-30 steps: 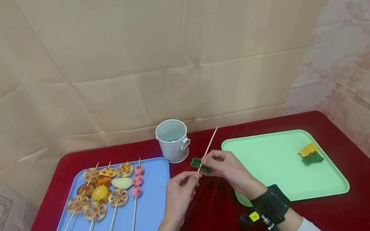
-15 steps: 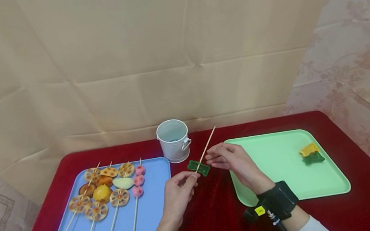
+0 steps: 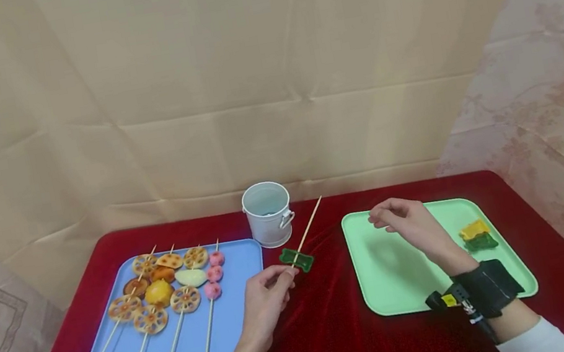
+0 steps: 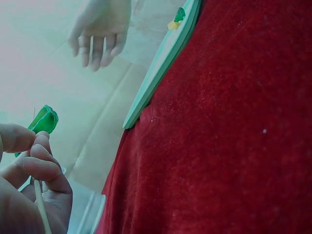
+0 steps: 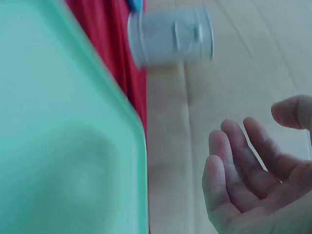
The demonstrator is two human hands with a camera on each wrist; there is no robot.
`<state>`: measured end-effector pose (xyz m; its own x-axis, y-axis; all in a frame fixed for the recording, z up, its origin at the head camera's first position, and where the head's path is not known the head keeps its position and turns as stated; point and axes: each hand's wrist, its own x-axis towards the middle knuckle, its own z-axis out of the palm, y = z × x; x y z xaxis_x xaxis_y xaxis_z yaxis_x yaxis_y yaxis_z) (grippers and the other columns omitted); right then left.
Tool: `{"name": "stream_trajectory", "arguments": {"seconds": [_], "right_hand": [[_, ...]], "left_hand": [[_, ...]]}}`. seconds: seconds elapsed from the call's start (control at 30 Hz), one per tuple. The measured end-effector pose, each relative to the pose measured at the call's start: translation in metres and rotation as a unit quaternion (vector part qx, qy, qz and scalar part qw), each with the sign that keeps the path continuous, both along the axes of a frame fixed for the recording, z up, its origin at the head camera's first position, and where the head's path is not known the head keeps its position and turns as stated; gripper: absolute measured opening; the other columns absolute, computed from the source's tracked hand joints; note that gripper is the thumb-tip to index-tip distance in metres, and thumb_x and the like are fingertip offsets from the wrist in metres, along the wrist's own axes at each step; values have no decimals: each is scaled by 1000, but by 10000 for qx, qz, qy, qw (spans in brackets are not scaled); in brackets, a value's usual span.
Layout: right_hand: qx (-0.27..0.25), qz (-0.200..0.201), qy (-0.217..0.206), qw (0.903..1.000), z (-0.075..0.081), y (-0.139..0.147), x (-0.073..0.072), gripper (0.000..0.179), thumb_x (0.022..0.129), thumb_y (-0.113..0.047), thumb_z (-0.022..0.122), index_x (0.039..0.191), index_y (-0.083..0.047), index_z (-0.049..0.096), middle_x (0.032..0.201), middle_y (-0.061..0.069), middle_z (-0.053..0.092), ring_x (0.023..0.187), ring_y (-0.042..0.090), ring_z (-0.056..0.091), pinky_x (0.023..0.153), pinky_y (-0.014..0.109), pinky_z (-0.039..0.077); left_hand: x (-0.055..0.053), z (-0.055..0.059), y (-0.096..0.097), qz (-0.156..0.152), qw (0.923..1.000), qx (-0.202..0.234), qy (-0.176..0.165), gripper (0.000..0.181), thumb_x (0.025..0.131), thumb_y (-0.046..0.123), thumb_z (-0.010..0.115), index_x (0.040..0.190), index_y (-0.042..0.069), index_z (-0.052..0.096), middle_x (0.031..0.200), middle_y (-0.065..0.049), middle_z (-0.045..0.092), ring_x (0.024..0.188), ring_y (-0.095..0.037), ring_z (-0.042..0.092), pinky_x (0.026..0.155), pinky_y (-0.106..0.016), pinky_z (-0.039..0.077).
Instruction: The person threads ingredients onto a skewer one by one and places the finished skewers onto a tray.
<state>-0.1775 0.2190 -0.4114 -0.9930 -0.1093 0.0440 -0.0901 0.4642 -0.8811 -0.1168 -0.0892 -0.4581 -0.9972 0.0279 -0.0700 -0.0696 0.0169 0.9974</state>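
My left hand [image 3: 266, 304] pinches a thin wooden skewer [image 3: 309, 224] between thumb and fingers, over the red cloth between the trays. A green pepper piece [image 3: 303, 261] is threaded on it just above the fingertips, and the bare pointed end slants up and away to the right. In the left wrist view the pepper piece [image 4: 47, 119] looks curved and hollow. My right hand [image 3: 409, 230] hovers over the left part of the green tray [image 3: 403, 286], fingers loosely bent and holding nothing. On that tray's right side lie a yellow piece [image 3: 474, 229] and another green piece [image 3: 482, 242].
To the left, a blue tray [image 3: 252, 326] bears several filled skewers with lotus root slices [image 3: 151, 320] and pink balls [image 3: 213, 290]; their sticks overhang its front edge. A small white bucket [image 3: 271, 228] stands at the back between the trays. A beige cloth hangs behind the table.
My right hand has let go of the green pepper piece and moved right, over the green tray. The left hand, with the skewer, has shifted slightly left.
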Motion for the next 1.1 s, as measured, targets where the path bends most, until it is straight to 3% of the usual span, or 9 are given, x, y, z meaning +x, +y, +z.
{"name": "stream_trajectory", "arguments": {"seconds": [0.17, 0.27, 0.57, 0.77, 1.1], "right_hand": [[1198, -223, 358, 9919, -4, 38, -4, 33, 106, -30, 56, 119, -4, 71, 112, 17, 73, 102, 36, 69, 82, 34, 54], [1578, -237, 419, 9863, -4, 59, -4, 35, 106, -31, 56, 121, -4, 71, 112, 16, 74, 103, 35, 69, 81, 38, 53], [2343, -240, 426, 9709, 1, 119, -2, 48, 106, -40, 58, 132, -1, 66, 124, 24, 69, 110, 40, 63, 84, 48, 52], [2740, -67, 486, 9605, -2, 149, -7, 40, 105, -29, 62, 129, 3, 66, 120, 26, 69, 105, 40, 65, 80, 46, 54], [3495, 419, 271, 9356, -9, 181, -11, 20, 94, -5, 69, 112, 4, 74, 109, 27, 70, 100, 44, 63, 82, 59, 52]], "left_hand": [[0, -3, -1, 42, 10000, -60, -54, 20, 98, 11, 65, 105, -5, 74, 76, -8, 62, 58, -8, 47, 51, -19, 37], [1, -3, 0, 112, 9999, -52, -52, 20, 97, 11, 66, 104, -6, 74, 75, -7, 62, 57, -7, 47, 50, -19, 36], [2, -4, 0, 185, 9998, 8, -87, 20, 96, 11, 67, 103, -6, 74, 75, -5, 62, 57, -6, 47, 49, -18, 35], [1, -5, 0, 258, 9996, -66, -123, 16, 95, 10, 67, 101, -3, 76, 74, -6, 62, 57, -7, 47, 49, -19, 36], [1, -5, 0, 218, 9995, -66, -200, 16, 95, 9, 67, 101, -3, 76, 74, -3, 62, 58, -6, 48, 50, -19, 37]]}}
